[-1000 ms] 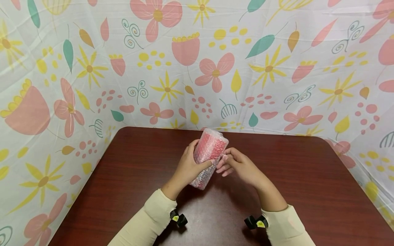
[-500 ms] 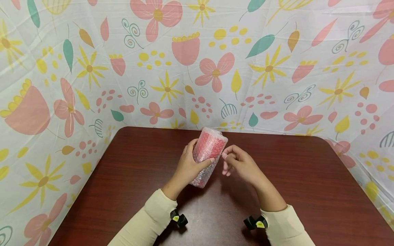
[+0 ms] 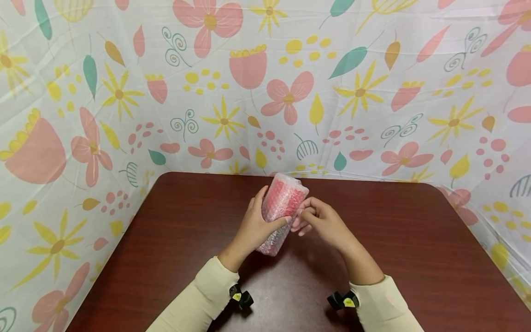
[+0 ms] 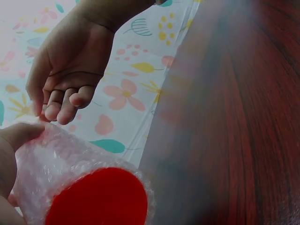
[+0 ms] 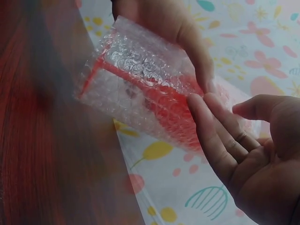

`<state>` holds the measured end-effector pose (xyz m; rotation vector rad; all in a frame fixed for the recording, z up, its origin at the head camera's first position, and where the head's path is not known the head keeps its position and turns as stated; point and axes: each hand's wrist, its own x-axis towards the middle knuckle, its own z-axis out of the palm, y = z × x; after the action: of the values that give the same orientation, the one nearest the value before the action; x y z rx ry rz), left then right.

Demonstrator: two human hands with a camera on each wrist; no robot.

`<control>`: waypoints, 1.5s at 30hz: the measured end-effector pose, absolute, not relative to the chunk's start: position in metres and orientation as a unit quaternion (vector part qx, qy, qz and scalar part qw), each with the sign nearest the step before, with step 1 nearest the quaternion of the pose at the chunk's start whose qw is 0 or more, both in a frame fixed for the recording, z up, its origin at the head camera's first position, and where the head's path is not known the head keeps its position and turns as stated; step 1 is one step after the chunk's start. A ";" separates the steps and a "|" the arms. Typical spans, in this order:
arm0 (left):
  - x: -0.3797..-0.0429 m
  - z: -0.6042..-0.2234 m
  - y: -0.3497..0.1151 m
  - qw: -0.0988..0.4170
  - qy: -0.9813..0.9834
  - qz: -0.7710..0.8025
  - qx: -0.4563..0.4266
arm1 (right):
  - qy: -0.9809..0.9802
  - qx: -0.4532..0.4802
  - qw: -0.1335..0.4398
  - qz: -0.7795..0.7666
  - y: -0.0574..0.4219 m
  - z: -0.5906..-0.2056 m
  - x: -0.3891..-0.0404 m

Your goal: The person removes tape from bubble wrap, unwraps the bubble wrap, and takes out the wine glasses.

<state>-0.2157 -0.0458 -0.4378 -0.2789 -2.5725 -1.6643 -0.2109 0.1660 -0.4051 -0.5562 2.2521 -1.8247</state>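
Note:
A red goblet-like thing (image 3: 284, 198) in clear bubble wrap is held tilted above the table. Its round red foot (image 4: 101, 199) faces the left wrist camera, and a thin red stem (image 5: 124, 72) shows through the wrap in the right wrist view. My left hand (image 3: 255, 226) grips the wrapped bundle from the left, thumb across the near side, other fingers mostly hidden behind it. On the other side is my right hand (image 3: 321, 221), its fairly straight fingertips (image 5: 194, 101) against the bubble wrap (image 5: 140, 44). The right thumb stands apart from those fingertips.
A dark reddish-brown wooden table (image 3: 186, 207) lies under both hands. Behind it and on both sides hangs a white cloth (image 3: 365, 27) printed with flowers and leaves. Black wrist cameras (image 3: 241, 297) sit at the sleeve cuffs.
My right hand drew slightly away from the wrap half a second ago and is back against its right side now. The left hand keeps its grip with little movement.

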 end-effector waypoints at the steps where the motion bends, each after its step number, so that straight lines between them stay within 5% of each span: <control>1: -0.216 -0.438 -0.046 0.026 -0.833 -0.545 -0.095 | 0.760 -0.189 0.095 -0.615 0.166 -0.405 -0.211; 9: -0.219 -0.441 -0.049 -0.004 -0.809 -0.574 -0.127 | 0.767 -0.184 0.107 -0.606 0.167 -0.404 -0.211; 21: -0.220 -0.441 -0.047 0.052 -0.816 -0.568 -0.087 | 0.757 -0.203 0.103 -0.613 0.168 -0.405 -0.210; 45: -0.218 -0.440 -0.046 0.073 -0.836 -0.537 -0.091 | 0.766 -0.211 0.081 -0.602 0.167 -0.402 -0.209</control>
<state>-0.2179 -0.0463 -0.4403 -0.2744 -2.5106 -1.6119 -0.2086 0.1672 -0.4017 -0.6317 2.2904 -1.7982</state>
